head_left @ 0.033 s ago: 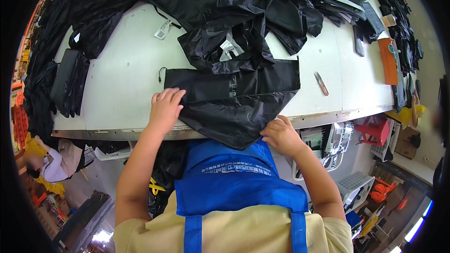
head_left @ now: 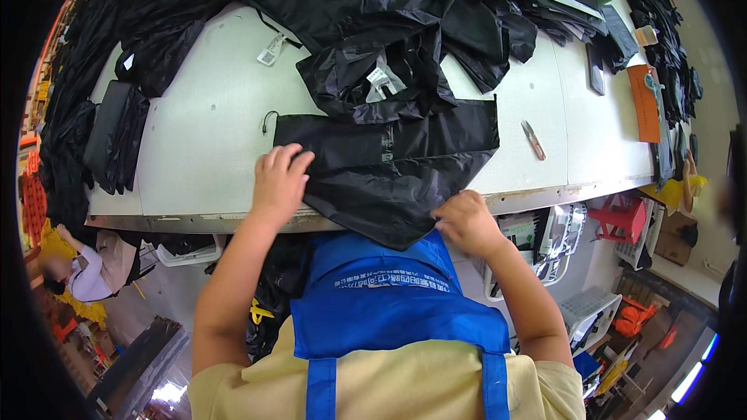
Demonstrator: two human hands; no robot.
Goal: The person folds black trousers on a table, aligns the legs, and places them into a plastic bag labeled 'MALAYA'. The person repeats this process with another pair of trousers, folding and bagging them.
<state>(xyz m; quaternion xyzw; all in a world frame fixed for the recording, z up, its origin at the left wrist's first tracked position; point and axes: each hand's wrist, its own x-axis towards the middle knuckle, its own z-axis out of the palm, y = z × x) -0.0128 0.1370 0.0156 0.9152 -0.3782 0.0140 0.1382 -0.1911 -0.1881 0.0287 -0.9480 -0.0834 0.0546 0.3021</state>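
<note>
Two hands on the black fabric piece (head_left: pixel 389 171), which lies at the near edge of the white table (head_left: pixel 210 117). My left hand (head_left: pixel 278 180) is flat, fingers spread, pinning its left side so it lies smooth. My right hand (head_left: pixel 464 222) pinches the lower corner that overhangs the edge. Small snips (head_left: pixel 533 140) lie to the right, heaped black fabric (head_left: pixel 373 23) behind.

**A garment workshop**

A long white worktable (head_left: pixel 210 120) carries heaps of black fabric (head_left: pixel 366 0) along its far edge, thread snips (head_left: pixel 533 140) to its right, stacked plastic crates (head_left: pixel 622 218) beneath, and another worker (head_left: pixel 93 272) sits below its left end.
</note>
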